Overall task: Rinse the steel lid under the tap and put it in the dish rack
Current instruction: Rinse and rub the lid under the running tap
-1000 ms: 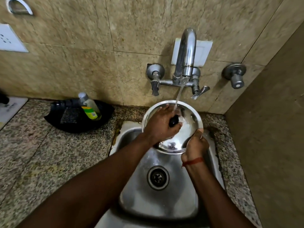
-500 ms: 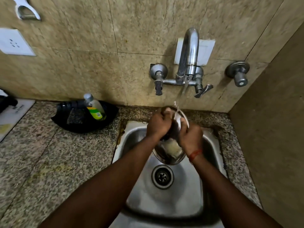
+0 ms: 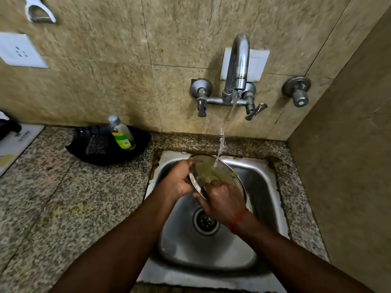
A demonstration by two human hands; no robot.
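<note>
Over the sink (image 3: 262, 187), both hands grip the tilted lid (image 3: 211, 172) under tap (image 3: 237, 66) water: left hand (image 3: 179, 182) clamped on its rim, right hand (image 3: 224, 201) on its near edge.

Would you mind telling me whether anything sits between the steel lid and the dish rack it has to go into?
That cannot be judged: no dish rack shows in this view. Both the left hand and right hand hold the steel lid over the sink, under the water from the tap.
</note>
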